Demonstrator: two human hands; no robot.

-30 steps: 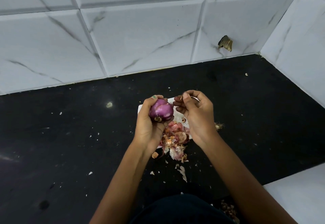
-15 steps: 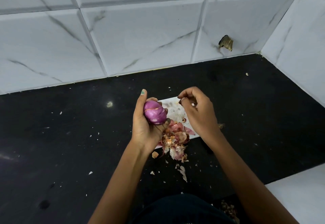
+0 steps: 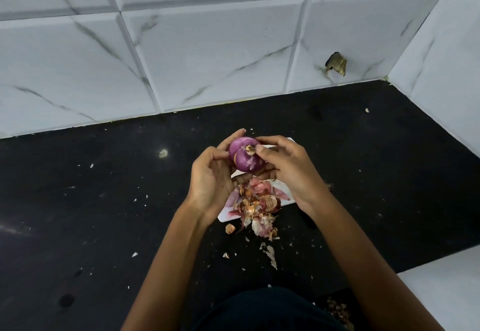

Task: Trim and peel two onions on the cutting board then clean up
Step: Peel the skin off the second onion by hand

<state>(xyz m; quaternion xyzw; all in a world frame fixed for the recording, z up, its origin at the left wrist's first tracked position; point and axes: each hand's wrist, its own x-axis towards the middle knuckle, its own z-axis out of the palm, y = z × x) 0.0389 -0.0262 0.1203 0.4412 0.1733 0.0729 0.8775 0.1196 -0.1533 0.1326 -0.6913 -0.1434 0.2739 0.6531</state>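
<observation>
Black countertop (image 3: 104, 200) against white marbled tiles carries the work. Both hands hover above a small white cutting board (image 3: 288, 202). The left hand (image 3: 210, 174) cups a purple onion (image 3: 244, 158) from its left side, fingers curled around it; the right hand (image 3: 283, 164) pinches at the onion's stub end with thumb and fingertips. Below the hands lies a heap of peels (image 3: 257, 208), spilling off the board toward the person (scraps dot the counter too). Peeling looks nearly finished on this onion. I see no second onion and no knife, and cleanup clearly remains.
</observation>
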